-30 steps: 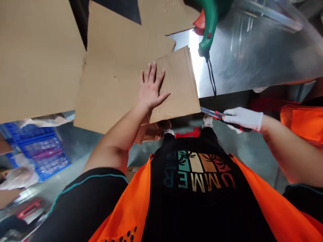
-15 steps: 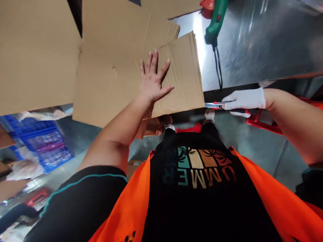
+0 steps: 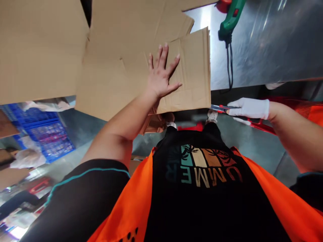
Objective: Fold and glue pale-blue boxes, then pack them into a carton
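Note:
My bare left hand lies flat with fingers spread on a sheet of brown cardboard, near its right end. The cardboard rests on the metal table and juts past the table's front edge. In a white glove, my right hand is closed round a utility knife with red parts. Its metal blade end points left, close to the cardboard's lower right corner. Whether the blade touches the cardboard I cannot tell.
A green and red handheld tool with a dark cord loop lies on the metal table. Another large cardboard piece is at the left. Blue crates stand on the floor, and something red lies by my feet.
The view has shifted, so the cardboard and table appear slightly further right. My left hand keeps its place on the cardboard. The knife in my right hand tilts slightly more, its tip still by the corner.

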`<state>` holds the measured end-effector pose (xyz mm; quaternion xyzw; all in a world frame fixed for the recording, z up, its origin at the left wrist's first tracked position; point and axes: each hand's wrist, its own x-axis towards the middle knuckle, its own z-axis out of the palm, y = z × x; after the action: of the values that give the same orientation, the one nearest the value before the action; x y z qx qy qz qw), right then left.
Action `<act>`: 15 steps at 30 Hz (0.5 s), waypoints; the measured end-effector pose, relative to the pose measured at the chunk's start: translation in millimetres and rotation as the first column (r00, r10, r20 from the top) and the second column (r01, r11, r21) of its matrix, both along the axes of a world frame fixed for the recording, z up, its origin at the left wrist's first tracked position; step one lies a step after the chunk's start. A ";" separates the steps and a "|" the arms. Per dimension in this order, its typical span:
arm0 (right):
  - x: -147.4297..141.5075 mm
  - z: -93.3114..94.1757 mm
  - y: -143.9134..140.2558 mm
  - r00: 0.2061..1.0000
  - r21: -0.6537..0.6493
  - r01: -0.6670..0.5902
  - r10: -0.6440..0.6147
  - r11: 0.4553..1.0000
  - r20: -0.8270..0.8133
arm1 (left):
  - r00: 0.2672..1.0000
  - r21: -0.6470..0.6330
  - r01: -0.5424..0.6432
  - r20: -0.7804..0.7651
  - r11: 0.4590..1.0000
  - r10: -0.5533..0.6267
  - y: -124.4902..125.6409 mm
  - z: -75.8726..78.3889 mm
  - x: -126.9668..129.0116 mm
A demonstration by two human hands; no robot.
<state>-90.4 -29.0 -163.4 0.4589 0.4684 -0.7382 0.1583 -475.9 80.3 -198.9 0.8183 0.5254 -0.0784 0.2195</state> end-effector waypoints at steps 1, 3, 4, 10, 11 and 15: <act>-6.2 -2.3 -1.3 1.000 -0.013 -0.008 0.008 1.000 -0.010 | 1.000 0.001 -0.007 0.013 1.000 0.007 0.2 0.7 0.8; -23.2 -7.7 -2.9 0.999 -0.028 -0.026 0.025 0.999 -0.026 | 1.000 -0.015 -0.015 0.022 1.000 0.015 0.9 1.4 2.2; -31.7 -10.1 -3.8 0.999 -0.002 -0.027 0.027 1.000 -0.020 | 1.000 -0.027 -0.018 0.014 0.999 0.018 1.4 1.3 2.8; -52.0 -15.6 -14.4 1.000 0.082 0.006 -0.004 0.997 -0.022 | 0.999 -0.051 -0.030 0.030 0.998 0.032 3.3 -0.8 4.6; -55.6 -17.0 -16.3 1.000 0.081 0.010 -0.007 0.997 -0.028 | 0.999 -0.048 -0.033 0.038 0.998 0.034 3.2 -0.4 4.9; -94.7 -24.6 -25.2 0.998 0.094 0.039 -0.035 0.995 -0.043 | 1.000 -0.039 -0.025 -0.002 0.999 0.025 3.3 5.7 7.8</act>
<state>-185.1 -54.2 -188.0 0.4592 0.4975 -0.7272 0.1130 -468.1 83.6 -193.2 0.8072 0.5340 -0.0863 0.2361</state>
